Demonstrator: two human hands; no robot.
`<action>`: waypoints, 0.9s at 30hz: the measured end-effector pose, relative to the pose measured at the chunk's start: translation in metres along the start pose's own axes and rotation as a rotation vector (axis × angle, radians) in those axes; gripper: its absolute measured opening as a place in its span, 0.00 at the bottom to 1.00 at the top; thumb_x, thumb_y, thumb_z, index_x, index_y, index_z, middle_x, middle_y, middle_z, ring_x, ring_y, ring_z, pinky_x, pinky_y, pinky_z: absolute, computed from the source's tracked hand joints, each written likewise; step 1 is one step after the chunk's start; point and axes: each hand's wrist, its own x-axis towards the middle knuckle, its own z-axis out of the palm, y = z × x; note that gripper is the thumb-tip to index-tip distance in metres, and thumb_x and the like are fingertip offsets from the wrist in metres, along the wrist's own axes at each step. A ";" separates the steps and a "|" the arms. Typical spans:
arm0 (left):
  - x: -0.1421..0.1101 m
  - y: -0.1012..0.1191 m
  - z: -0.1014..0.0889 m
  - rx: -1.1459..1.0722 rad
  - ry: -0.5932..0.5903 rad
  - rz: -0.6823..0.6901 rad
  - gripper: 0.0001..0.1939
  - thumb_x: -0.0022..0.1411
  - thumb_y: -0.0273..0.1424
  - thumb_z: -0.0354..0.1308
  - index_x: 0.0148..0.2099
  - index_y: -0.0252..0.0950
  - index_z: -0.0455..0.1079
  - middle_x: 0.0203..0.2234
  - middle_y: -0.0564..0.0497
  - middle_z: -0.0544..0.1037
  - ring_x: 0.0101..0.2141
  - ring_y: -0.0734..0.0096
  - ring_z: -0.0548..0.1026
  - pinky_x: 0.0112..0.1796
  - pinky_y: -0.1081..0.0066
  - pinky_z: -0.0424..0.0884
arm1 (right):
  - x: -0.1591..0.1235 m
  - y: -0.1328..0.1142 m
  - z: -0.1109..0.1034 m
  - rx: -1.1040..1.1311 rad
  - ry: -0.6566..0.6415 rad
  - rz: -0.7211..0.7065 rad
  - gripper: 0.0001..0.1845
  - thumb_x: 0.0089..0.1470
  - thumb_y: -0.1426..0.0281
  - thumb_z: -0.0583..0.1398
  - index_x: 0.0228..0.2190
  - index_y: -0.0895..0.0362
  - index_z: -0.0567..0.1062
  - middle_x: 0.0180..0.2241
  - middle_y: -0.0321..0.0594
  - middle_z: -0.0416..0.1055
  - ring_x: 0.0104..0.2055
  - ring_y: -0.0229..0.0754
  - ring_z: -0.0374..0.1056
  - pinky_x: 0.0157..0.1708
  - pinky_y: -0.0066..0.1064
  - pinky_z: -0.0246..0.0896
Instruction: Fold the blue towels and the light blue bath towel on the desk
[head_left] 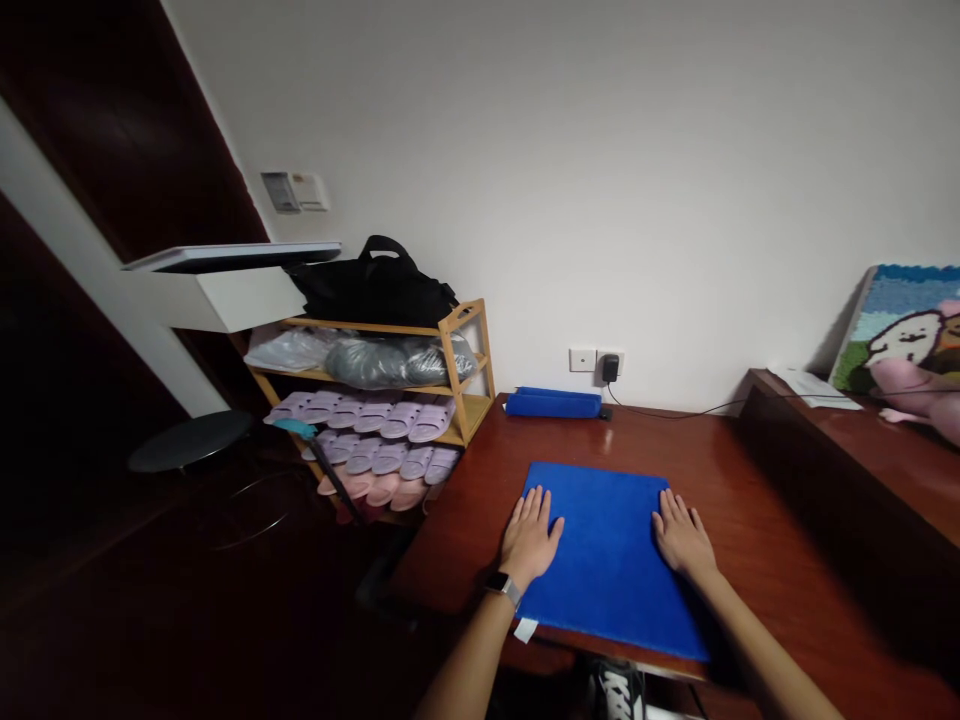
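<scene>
A blue cloth [607, 560] lies spread flat on the brown wooden table [435, 545], with a small white tag at its near left corner. My left hand [531, 540] rests palm down along the cloth's left edge, fingers stretched out; a watch is on that wrist. On the opposite side, my right hand [682, 537] lies flat over the right edge, its fingers also extended. Neither hand grips anything. Farther back, by the wall, sits a folded blue cloth [553, 402].
A black plug adapter [610, 368] sits in the wall socket, its cable running right. A raised wooden ledge [817, 470] bounds the right side, holding papers and a pink plush toy [919, 390]. To the left stand a slipper rack [472, 400] and a round stool [191, 440].
</scene>
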 end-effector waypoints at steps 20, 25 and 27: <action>-0.003 0.108 0.008 -0.114 0.087 0.312 0.33 0.77 0.45 0.33 0.75 0.35 0.48 0.72 0.45 0.54 0.71 0.63 0.49 0.69 0.56 0.51 | -0.047 0.004 0.027 0.106 0.087 -0.062 0.38 0.67 0.57 0.36 0.70 0.66 0.47 0.73 0.45 0.43 0.75 0.48 0.39 0.72 0.45 0.33; -0.009 0.130 0.015 -0.181 0.007 0.317 0.33 0.76 0.48 0.34 0.74 0.37 0.51 0.71 0.45 0.57 0.71 0.62 0.52 0.69 0.56 0.51 | -0.048 0.006 0.026 0.077 0.072 -0.067 0.38 0.67 0.58 0.37 0.71 0.65 0.47 0.73 0.44 0.42 0.75 0.47 0.39 0.72 0.45 0.33; -0.014 0.100 0.011 -0.157 0.005 0.263 0.34 0.76 0.49 0.34 0.74 0.37 0.51 0.71 0.45 0.56 0.71 0.62 0.51 0.69 0.55 0.50 | -0.048 0.006 0.025 0.072 0.071 -0.059 0.38 0.67 0.58 0.36 0.71 0.65 0.46 0.73 0.44 0.42 0.75 0.47 0.38 0.72 0.44 0.34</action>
